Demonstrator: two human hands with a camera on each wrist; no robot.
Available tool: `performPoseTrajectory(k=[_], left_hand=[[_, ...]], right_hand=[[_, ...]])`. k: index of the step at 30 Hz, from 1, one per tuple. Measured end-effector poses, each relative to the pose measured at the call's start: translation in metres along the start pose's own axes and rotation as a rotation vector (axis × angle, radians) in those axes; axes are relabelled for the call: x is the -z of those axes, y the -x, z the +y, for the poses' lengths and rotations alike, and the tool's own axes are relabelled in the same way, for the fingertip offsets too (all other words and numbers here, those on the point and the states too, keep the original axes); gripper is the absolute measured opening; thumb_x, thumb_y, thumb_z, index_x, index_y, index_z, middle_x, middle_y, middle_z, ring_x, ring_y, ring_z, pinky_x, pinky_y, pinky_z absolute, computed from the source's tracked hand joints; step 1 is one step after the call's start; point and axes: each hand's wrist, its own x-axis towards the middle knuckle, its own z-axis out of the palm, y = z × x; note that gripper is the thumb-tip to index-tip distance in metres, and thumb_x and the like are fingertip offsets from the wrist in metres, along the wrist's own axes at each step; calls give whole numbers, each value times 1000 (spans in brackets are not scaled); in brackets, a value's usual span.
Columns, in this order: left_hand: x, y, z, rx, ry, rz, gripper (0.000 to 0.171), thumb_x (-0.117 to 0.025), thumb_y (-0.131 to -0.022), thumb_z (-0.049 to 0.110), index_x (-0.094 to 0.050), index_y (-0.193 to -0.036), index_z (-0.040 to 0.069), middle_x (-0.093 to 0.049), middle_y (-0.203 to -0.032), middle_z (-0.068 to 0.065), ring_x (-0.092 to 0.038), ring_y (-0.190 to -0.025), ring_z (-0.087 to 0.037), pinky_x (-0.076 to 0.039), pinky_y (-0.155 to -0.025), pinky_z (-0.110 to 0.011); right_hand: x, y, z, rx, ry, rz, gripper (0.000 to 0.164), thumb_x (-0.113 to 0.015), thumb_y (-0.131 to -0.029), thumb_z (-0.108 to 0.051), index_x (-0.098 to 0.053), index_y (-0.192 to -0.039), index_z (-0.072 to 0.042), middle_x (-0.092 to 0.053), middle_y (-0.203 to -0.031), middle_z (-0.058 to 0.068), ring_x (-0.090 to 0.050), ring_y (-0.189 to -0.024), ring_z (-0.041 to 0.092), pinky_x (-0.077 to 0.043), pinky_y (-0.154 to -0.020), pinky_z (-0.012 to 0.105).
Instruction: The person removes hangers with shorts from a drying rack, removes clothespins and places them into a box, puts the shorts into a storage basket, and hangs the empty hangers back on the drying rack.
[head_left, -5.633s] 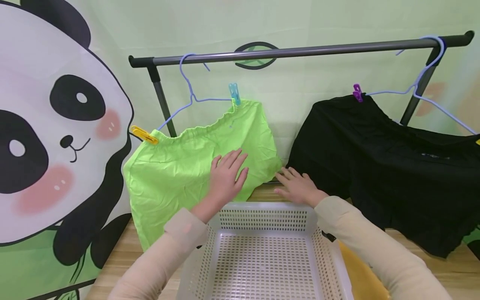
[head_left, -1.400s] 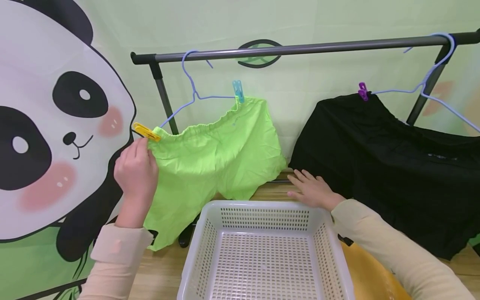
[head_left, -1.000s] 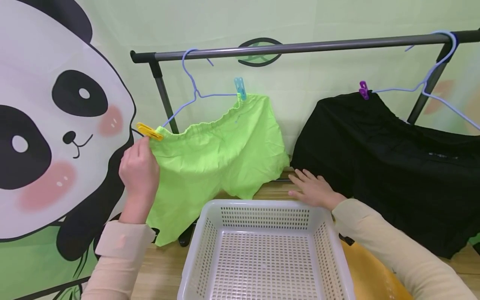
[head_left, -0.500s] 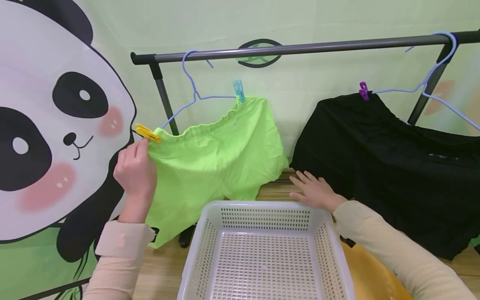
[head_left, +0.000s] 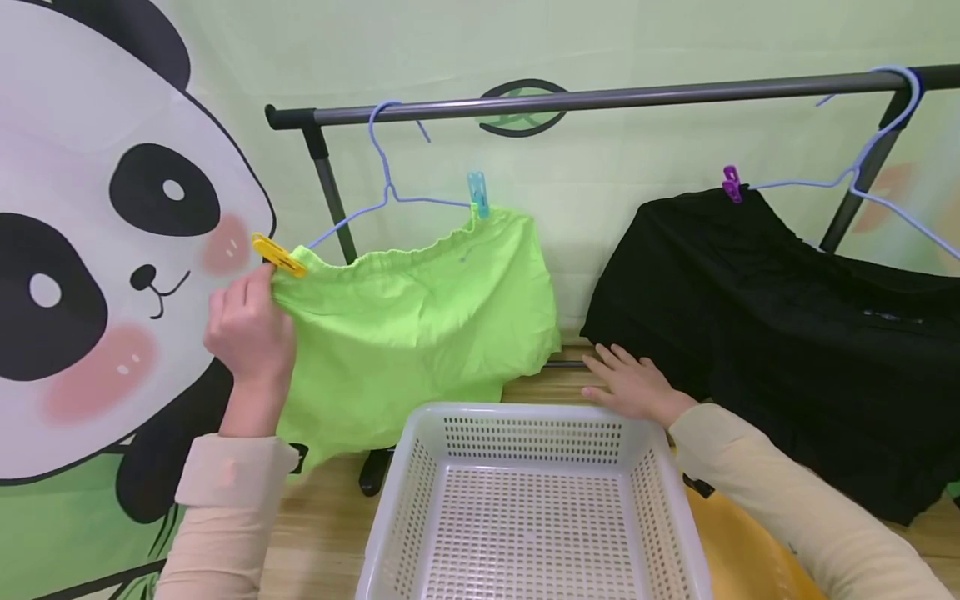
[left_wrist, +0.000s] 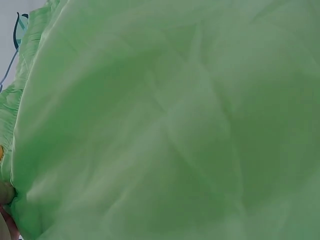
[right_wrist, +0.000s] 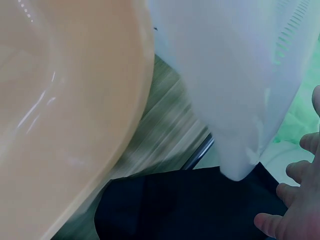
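My left hand point(head_left: 251, 333) pinches the left side of the lime-green shorts point(head_left: 420, 325), just under a yellow clothespin point(head_left: 277, 254). These shorts hang from a lilac hanger point(head_left: 387, 171), clipped at the other end by a light-blue clothespin point(head_left: 477, 194). Green cloth point(left_wrist: 165, 115) fills most of the left wrist view, with a bit of fingertip at its lower left edge. My right hand point(head_left: 630, 383) has its fingers spread over the far right corner of the white basket point(head_left: 532, 410), beside the black shorts point(head_left: 780, 350). It holds nothing.
A dark metal rail point(head_left: 600, 98) carries both hangers. A purple clothespin point(head_left: 731, 183) fastens the black shorts. Right of the basket stands a glossy orange-yellow basin point(right_wrist: 100, 75), partly under my right forearm. A panda picture point(head_left: 172, 192) covers the backdrop at left.
My left hand has gone from the middle of the green shorts to their left end and gripped them. In the last half second it has pulled the cloth slightly left. My right hand has barely moved.
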Motion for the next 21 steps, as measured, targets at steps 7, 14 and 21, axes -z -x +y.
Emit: performPoseTrajectory(k=[7, 14, 21], left_hand=[[0, -10, 5, 52, 9, -20, 28, -45, -76, -8, -66, -90, 5, -67, -85, -13, -53, -72, -38, -38, -53, -48], [2, -14, 8, 97, 55, -24, 23, -49, -80, -2, -67, -92, 5, -67, -89, -13, -54, -76, -37, -41, -59, -48], [1, -20, 9, 107, 84, -25, 22, -48, -81, -3, -67, -91, 3, -67, -88, -14, -51, -72, -37, -38, -58, -46]], right_hand=[[-3, -1, 4, 3, 5, 6, 61, -37, -90, -49, -27, -139, -13, -19, -145, 17, -16, -132, 38, -21, -97, 60], [-1, 2, 8, -8, -12, -4, 62, -37, -90, -48, -26, -139, -12, -18, -145, 17, -14, -132, 38, -20, -98, 60], [-1, 3, 11, -14, -30, -1, 62, -37, -90, -48, -27, -139, -12, -18, -145, 18, -14, -132, 39, -19, -97, 61]])
